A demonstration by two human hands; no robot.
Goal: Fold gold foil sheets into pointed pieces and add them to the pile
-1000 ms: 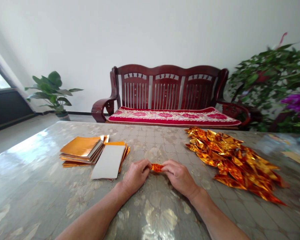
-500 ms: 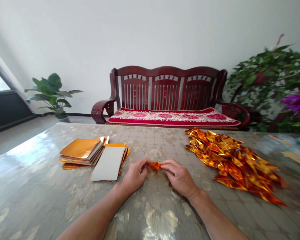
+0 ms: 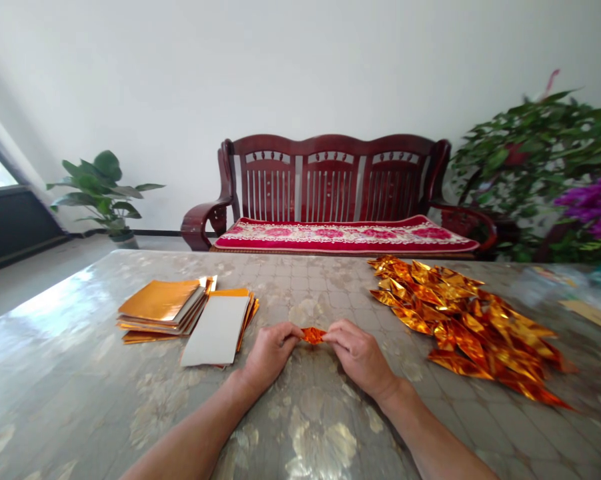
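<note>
A small folded piece of shiny orange-gold foil paper (image 3: 313, 335) is stretched between my two hands, just over the table. My left hand (image 3: 273, 350) pinches its left end, and my right hand (image 3: 356, 350) pinches the right end. Left of my hands lie a stack of gold foil sheets (image 3: 160, 300) and, overlapping it, a second stack with a pale sheet (image 3: 217, 330) on top. On the right is a heap of folded gold foil pieces (image 3: 455, 320) with pointed ends.
The table (image 3: 105, 400) has a glossy floral cover. Plastic bags (image 3: 550, 283) and a tan strip (image 3: 587, 315) lie at its right side. Behind stands a dark red wooden bench (image 3: 330, 180) with a red patterned cushion (image 3: 345, 233), with a potted plant (image 3: 107, 190) to its left.
The foil piece has turned between my fingers and now looks flatter and more evenly spread. Both hands stay nearly in place, and the view has shifted slightly.
</note>
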